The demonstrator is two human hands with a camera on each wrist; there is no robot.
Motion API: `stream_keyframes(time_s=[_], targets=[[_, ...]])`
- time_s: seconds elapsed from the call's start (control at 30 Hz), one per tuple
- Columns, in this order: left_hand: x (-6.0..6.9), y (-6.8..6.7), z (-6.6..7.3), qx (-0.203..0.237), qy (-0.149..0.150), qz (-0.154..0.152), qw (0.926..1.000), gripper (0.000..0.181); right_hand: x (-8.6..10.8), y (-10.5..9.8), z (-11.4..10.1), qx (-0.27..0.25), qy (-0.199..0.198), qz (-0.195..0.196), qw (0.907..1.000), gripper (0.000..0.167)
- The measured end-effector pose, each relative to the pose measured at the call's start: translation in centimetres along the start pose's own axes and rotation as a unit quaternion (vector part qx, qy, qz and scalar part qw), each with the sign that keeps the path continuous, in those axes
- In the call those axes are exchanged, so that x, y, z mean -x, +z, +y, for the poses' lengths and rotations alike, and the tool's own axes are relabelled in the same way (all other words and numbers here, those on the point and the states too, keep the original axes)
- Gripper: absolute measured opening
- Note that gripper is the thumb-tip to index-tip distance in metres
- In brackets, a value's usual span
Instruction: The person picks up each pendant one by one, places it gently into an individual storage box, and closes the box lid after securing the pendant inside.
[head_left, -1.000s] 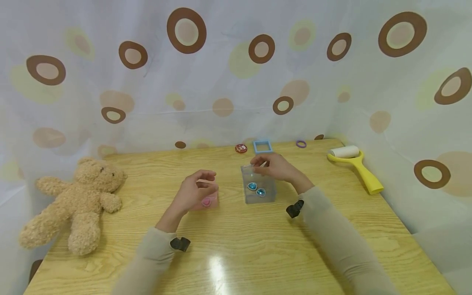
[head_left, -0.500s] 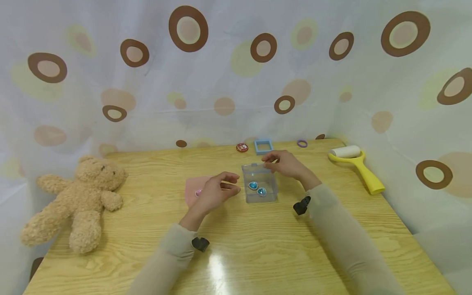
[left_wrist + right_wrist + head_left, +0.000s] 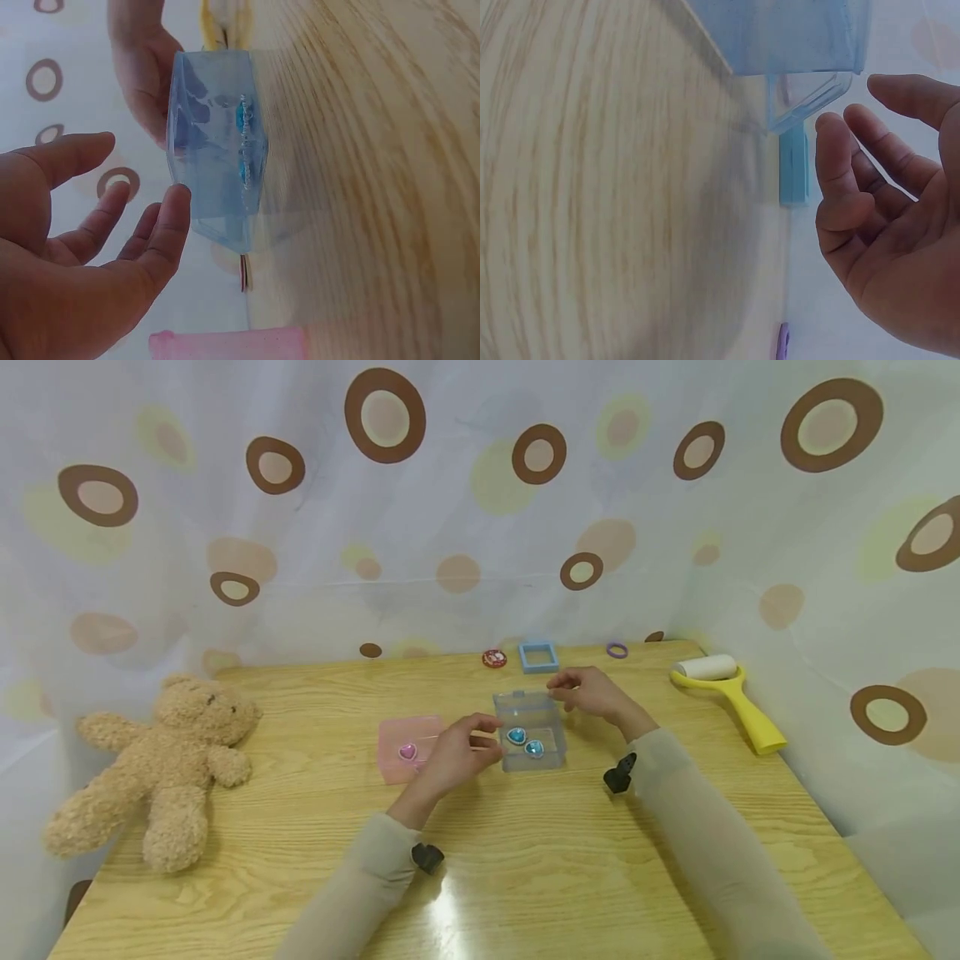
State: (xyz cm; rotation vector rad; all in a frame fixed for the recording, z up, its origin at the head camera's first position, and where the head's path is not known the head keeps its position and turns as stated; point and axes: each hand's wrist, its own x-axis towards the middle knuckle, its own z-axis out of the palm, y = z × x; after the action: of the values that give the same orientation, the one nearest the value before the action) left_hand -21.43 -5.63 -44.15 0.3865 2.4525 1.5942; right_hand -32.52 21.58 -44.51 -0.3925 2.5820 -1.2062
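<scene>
A clear bluish box [image 3: 531, 717] stands on the table with two blue gems [image 3: 517, 737] in white beaded settings inside. Its lid flap [image 3: 814, 97] tilts out from the far side in the right wrist view. My left hand [image 3: 467, 748] is at the box's left side, fingers spread and holding nothing; whether a fingertip touches the wall I cannot tell. My right hand [image 3: 592, 692] hovers by the back right corner, fingers loosely bent, apart from the lid. Left of them sits a translucent pink box [image 3: 390, 739] with a pink heart gem [image 3: 407, 752] in it, partly behind my left hand.
At the back edge lie a red-and-white round badge [image 3: 494, 658], a light blue square frame [image 3: 538, 657] and a purple ring [image 3: 617, 650]. A yellow-handled lint roller [image 3: 738, 710] lies at the right, a teddy bear [image 3: 161, 768] at the left. A patterned curtain [image 3: 450, 510] encloses the table.
My left hand has moved right from over the pink box to the bluish box's side, uncovering the pink box. My right hand has drawn off the bluish box toward the right.
</scene>
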Motion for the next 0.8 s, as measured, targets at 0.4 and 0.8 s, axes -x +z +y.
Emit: stream_keyframes(time_s=[0.4,0.8], targets=[[-0.6,1.1,0.0,-0.029,-0.029,-0.011,0.9991,0.046,-0.7,0.5,0.7,0.008,0.033,-0.014,0.9993,0.032],[-0.8,1.3,-0.2,-0.053,-0.04,-0.011,0.9977,0.042,-1.1,0.9,0.3,0.014,0.04,-0.024,0.9988,0.032]])
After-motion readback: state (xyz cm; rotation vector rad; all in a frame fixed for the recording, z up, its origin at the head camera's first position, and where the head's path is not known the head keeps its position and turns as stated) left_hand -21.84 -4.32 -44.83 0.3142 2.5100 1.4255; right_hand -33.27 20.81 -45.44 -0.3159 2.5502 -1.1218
